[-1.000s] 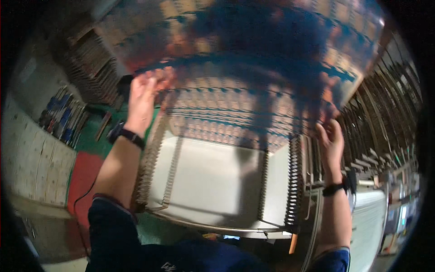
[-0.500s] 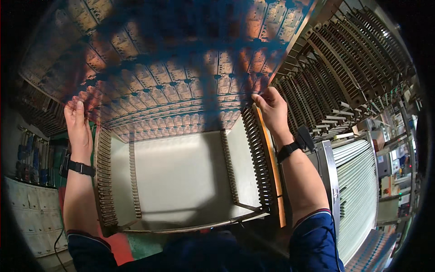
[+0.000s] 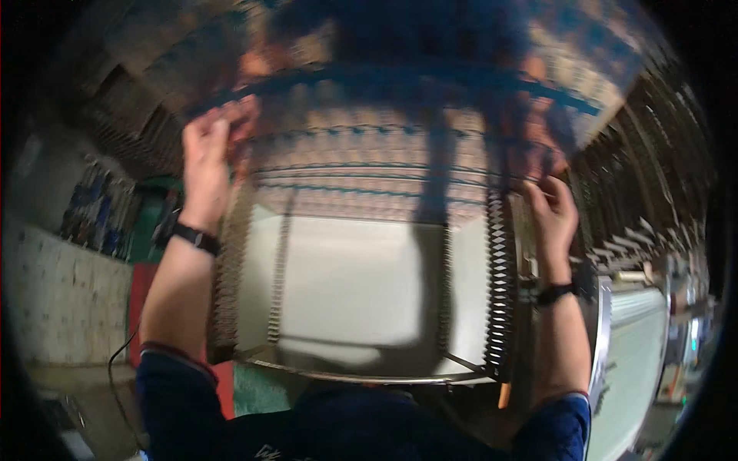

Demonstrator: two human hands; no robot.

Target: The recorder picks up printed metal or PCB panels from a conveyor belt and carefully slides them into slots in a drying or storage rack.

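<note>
A large copper-coloured circuit board panel (image 3: 369, 88) with blue bands spans the top of the view, blurred by motion. My left hand (image 3: 206, 157) is closed on its left edge, fingers partly smeared. My right hand (image 3: 552, 215) pinches the right edge near the lower corner. Under the panel is a slotted rack (image 3: 498, 284) with comb-like sides. Similar panels (image 3: 369, 188) stand in rows at the rack's far end. A pale flat surface (image 3: 354, 292) shows between the combs nearer me. Shadows of my arms and the panel fall across it.
More slotted racks (image 3: 646, 154) stand at the right, with a rack of pale sheets (image 3: 634, 361) below them. Dark racks (image 3: 123, 127) lie at far left, above a pale cabinet (image 3: 65, 296). A metal bar (image 3: 369, 378) crosses the near side of the slotted rack.
The whole view has shifted, so the rack and my hands sit further right. Both hands keep hold of the panel, which now lies more tilted, its right side lower in the picture.
</note>
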